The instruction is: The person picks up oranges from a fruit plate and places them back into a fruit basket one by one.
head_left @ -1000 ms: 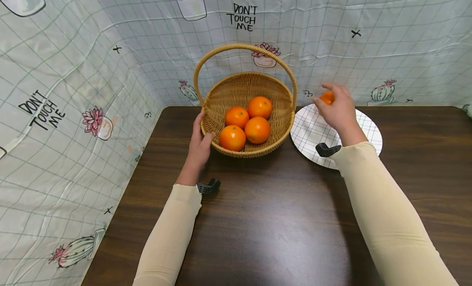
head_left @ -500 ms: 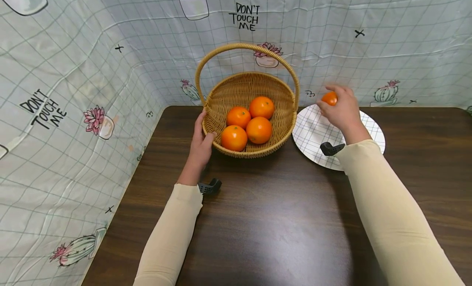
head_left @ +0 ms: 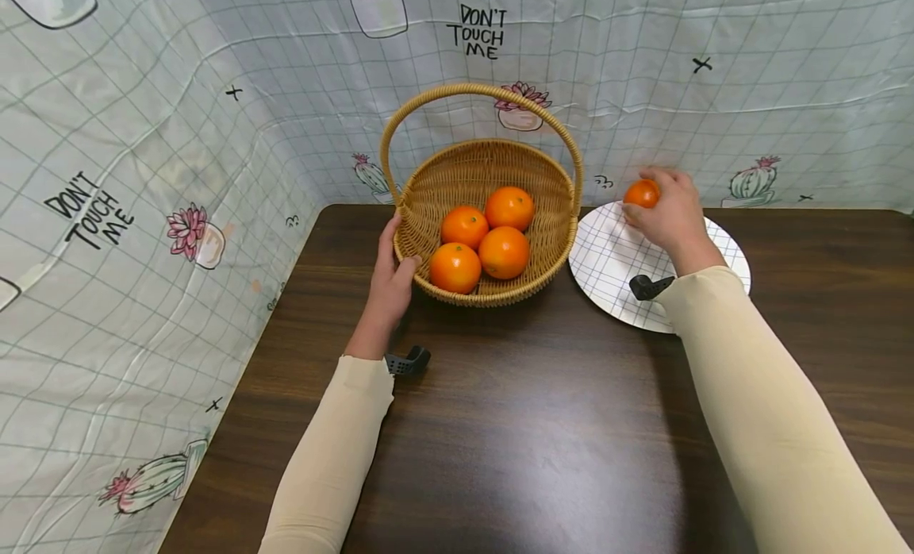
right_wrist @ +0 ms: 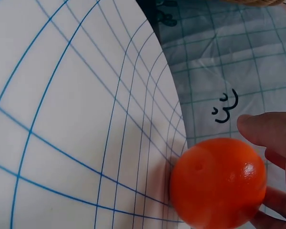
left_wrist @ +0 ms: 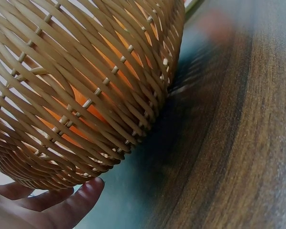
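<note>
My left hand (head_left: 389,288) grips the left rim of a wicker basket (head_left: 489,161), which has a tall hoop handle and is tilted toward me. Inside it several oranges (head_left: 505,252) are clustered. The left wrist view shows fingers (left_wrist: 81,200) under the woven side, with orange colour showing through the gaps. My right hand (head_left: 674,217) is around another orange (right_wrist: 219,183) at the far edge of a white plate with a grid pattern (head_left: 614,260). Thumb and fingers lie on opposite sides of that orange; their exact contact is partly hidden.
The dark wooden table (head_left: 500,427) extends in front of the basket and plate. A white grid-patterned cloth (head_left: 286,62) with cactus drawings hangs close behind and along the left side.
My right thumb and fingers have drawn in around the orange on the plate, from a wider spread. The left hand and basket stay put; the view has shifted slightly.
</note>
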Available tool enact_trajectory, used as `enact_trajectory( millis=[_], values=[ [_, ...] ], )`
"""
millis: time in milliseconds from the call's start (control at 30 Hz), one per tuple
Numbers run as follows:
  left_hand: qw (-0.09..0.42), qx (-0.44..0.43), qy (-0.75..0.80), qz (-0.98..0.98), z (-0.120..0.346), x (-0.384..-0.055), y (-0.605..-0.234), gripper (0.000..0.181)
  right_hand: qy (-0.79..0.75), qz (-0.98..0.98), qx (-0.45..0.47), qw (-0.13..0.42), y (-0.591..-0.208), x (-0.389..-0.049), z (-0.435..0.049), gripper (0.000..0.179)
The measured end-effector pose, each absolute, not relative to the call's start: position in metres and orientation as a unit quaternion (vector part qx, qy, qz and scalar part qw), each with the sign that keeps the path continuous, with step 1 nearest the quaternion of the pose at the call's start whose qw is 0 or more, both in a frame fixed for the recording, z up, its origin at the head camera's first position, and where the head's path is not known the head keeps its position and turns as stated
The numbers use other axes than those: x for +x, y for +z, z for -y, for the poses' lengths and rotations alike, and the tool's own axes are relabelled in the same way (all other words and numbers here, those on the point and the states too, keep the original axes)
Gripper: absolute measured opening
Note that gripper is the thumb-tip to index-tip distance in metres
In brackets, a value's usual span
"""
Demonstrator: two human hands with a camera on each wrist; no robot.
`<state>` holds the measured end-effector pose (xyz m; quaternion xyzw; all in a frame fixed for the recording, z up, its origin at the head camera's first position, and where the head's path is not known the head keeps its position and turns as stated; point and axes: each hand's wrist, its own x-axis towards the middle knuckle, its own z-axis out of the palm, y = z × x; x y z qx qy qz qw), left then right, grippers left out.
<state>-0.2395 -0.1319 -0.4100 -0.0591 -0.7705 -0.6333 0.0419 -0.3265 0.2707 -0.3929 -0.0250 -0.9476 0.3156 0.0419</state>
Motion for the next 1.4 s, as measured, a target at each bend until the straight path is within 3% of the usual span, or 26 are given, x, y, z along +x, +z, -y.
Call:
enact_trajectory(
  millis=[200, 500, 1000, 1400],
  values=[
    [0.033, -0.063, -0.637, 0.767, 0.128, -0.23, -0.393, 0.068, 0.306, 0.951, -0.027, 0.038, -0.394, -0.327, -0.273, 0.067],
    [0.047, -0.064, -0.634, 0.769, 0.133, -0.245, -0.419, 0.067, 0.306, 0.951, -0.026, 0.047, -0.4, -0.327, -0.276, 0.063],
    [0.045, -0.059, -0.632, 0.772, 0.134, -0.245, -0.419, 0.067, 0.308, 0.949, -0.024, 0.055, -0.409, -0.325, -0.279, 0.06],
    [0.031, -0.062, -0.635, 0.77, 0.128, -0.226, -0.39, 0.068, 0.3, 0.952, 0.001, 0.067, -0.41, -0.315, -0.274, 0.055]
  ],
)
